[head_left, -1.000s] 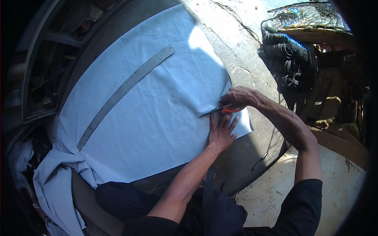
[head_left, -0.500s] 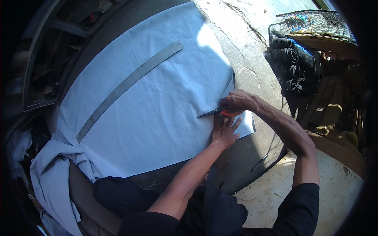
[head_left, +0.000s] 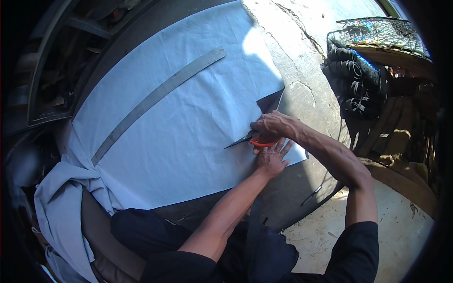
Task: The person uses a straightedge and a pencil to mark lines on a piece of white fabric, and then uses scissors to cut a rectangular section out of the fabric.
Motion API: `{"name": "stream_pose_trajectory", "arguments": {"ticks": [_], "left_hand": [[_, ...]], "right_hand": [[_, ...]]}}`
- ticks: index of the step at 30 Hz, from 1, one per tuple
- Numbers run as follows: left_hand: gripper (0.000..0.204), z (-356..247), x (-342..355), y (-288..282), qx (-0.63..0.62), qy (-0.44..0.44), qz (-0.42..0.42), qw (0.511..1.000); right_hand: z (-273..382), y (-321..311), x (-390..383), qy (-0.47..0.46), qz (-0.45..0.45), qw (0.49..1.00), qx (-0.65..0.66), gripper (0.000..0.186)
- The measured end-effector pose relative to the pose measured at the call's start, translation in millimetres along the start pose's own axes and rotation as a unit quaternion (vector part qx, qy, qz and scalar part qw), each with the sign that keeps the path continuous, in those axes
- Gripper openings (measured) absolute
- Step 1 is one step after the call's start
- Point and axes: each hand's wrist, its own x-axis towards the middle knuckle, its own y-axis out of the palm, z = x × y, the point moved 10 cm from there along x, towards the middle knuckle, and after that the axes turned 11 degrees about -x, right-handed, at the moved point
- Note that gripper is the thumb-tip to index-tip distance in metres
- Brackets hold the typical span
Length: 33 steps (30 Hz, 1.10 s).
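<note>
A pale grey-blue cloth (head_left: 179,132) lies spread out, bunched and draped at the lower left. My right hand (head_left: 273,125) grips scissors (head_left: 259,141) with red handles; their dark blades point left across the cloth. Just below, my left hand (head_left: 271,160) rests flat on the cloth with fingers spread, partly under the scissors and right hand. Above the hands, the cloth's right edge has a dark triangular opening (head_left: 269,101). A long grey metal strip (head_left: 160,94) lies on the cloth.
The cloth rests on a dark, cracked surface (head_left: 297,85). A thin pen-like item (head_left: 311,195) lies near its lower right edge. At the upper right are black bundled items (head_left: 349,85) and a wire mesh (head_left: 377,30), with wood pieces (head_left: 391,141) below. A dark frame (head_left: 45,66) stands at the left.
My right hand and the scissors have moved left and down along the cloth. The dark triangular opening now shows at the cloth's edge. My left hand remains spread, slightly farther right.
</note>
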Motion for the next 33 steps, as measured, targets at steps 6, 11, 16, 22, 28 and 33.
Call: {"name": "stream_pose_trajectory", "arguments": {"ticks": [6,11,16,22,28,33], "left_hand": [[0.071,-10,2,-1,0.038,0.023,-0.029,0.999],[0.067,-6,-1,-3,0.037,0.012,-0.019,0.999],[0.065,-11,-4,-12,0.03,0.018,-0.037,0.999],[0.07,-2,-21,-25,-0.021,0.035,0.023,0.999],[0.07,42,-104,-28,0.015,0.009,-0.105,0.994],[0.071,51,-108,-19,0.006,0.004,-0.086,0.996]], "right_hand": [[-11,1,-2,-0.007,-0.02,0.999,0.033,0.047],[16,-4,7,-0.002,0.012,1.0,0.015,0.056],[22,-6,16,-0.004,0.055,0.998,0.025,0.057],[23,-9,16,0.012,0.038,0.999,0.034,0.047],[22,-3,17,0.013,0.046,0.998,-0.029,0.043],[42,1,29,0.006,0.058,0.998,-0.007,0.047]]}}
